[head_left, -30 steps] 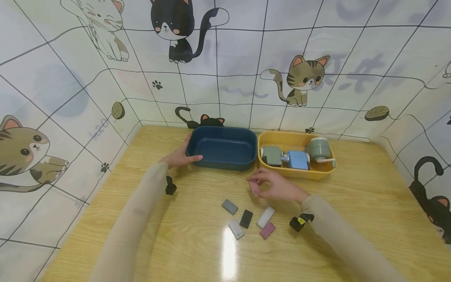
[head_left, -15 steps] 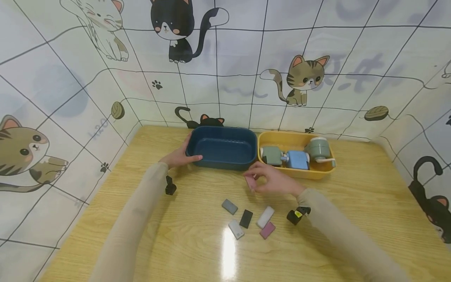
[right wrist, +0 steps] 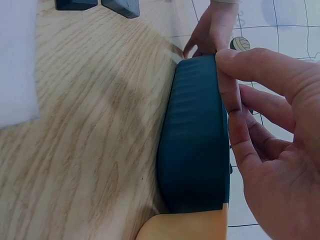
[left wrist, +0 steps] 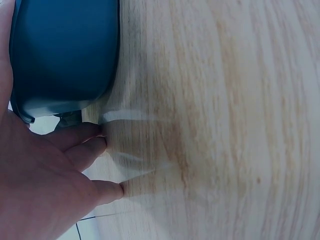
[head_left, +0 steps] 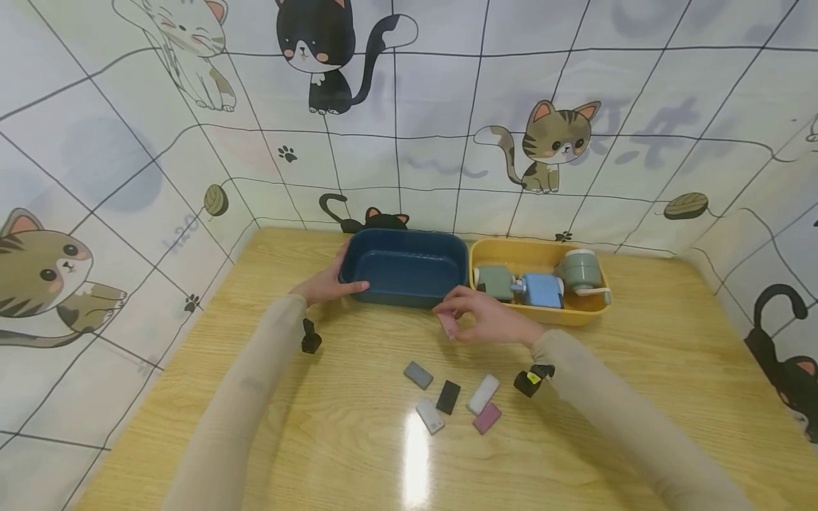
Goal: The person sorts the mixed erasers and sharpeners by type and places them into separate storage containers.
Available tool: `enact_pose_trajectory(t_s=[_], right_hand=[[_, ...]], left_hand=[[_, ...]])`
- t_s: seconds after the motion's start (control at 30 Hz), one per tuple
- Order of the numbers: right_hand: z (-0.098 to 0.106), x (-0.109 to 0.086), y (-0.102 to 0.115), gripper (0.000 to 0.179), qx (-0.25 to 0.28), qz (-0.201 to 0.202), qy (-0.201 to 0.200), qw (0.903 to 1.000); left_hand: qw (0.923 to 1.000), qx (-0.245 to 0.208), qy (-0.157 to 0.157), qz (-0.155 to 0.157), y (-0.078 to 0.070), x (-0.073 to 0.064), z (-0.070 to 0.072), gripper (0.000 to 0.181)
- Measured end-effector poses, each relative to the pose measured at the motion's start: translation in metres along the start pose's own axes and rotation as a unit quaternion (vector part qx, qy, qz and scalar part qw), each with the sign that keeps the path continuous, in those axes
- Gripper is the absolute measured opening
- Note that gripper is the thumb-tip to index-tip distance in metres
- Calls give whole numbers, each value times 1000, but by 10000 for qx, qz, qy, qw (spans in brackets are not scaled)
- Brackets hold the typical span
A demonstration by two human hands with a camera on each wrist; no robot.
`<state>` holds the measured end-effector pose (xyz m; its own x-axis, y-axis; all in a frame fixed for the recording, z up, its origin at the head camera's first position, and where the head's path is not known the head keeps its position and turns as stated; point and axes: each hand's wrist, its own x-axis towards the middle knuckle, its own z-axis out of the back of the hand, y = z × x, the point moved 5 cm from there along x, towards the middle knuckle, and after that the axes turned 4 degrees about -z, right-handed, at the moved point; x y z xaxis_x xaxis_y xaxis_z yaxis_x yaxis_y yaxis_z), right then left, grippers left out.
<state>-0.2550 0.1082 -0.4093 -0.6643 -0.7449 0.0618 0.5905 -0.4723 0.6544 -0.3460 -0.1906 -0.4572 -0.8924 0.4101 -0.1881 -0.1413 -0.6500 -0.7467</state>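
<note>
My right hand (head_left: pixel 486 318) pinches a small pink block (head_left: pixel 449 323) between thumb and fingers, just in front of the right front corner of a dark blue bin (head_left: pixel 409 294). In the right wrist view the pinched block (right wrist: pixel 229 92) appears beside the bin's rim. At the bin's left end rests my left hand (head_left: pixel 324 285), its thumb along the front rim. The left wrist view shows its fingers (left wrist: pixel 107 191) fairly straight, tips against the tabletop beside the bin. Nearer me lie a grey block (head_left: pixel 418 375), a black block (head_left: pixel 448 397), two white blocks (head_left: pixel 483 394) and another pink block (head_left: pixel 487 418).
A yellow bin (head_left: pixel 569 316) stands against the blue bin's right side. Inside are a sage-green boxy item (head_left: pixel 495 282), a blue one (head_left: pixel 542 290) and a round green one with a handle (head_left: pixel 580 271). A cat-printed sheet (head_left: pixel 434 92) rises behind the table.
My right hand has moved left and slightly away from me with the pink block, from in front of the yellow bin to the blue bin's corner. My left hand has stayed put.
</note>
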Motion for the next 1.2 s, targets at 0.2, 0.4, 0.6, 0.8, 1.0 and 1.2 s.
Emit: enact_pose_trajectory(t_s=[0.2, 0.4, 0.6, 0.8, 1.0, 1.2], right_hand=[[4, 8, 3, 44, -16, 17, 42, 10000], [10, 18, 4, 47, -9, 52, 4, 10000], [16, 24, 6, 47, 61, -63, -4, 10000], [21, 25, 5, 46, -2, -172, -67, 9998], [25, 25, 5, 48, 0, -264, -72, 9996], [26, 23, 4, 47, 4, -262, -140, 9996]], left_hand=[[10000, -12, 43, 68, 0, -1, -1, 110], [10000, -34, -27, -23, -1, 0, 0, 109], [9999, 28, -67, -129, -1, 0, 0, 110], [9996, 222, -66, -154, -1, 3, 1, 113], [9986, 511, 90, -77, -7, 3, 3, 115], [9965, 793, 50, -267, -10, 7, 4, 118]])
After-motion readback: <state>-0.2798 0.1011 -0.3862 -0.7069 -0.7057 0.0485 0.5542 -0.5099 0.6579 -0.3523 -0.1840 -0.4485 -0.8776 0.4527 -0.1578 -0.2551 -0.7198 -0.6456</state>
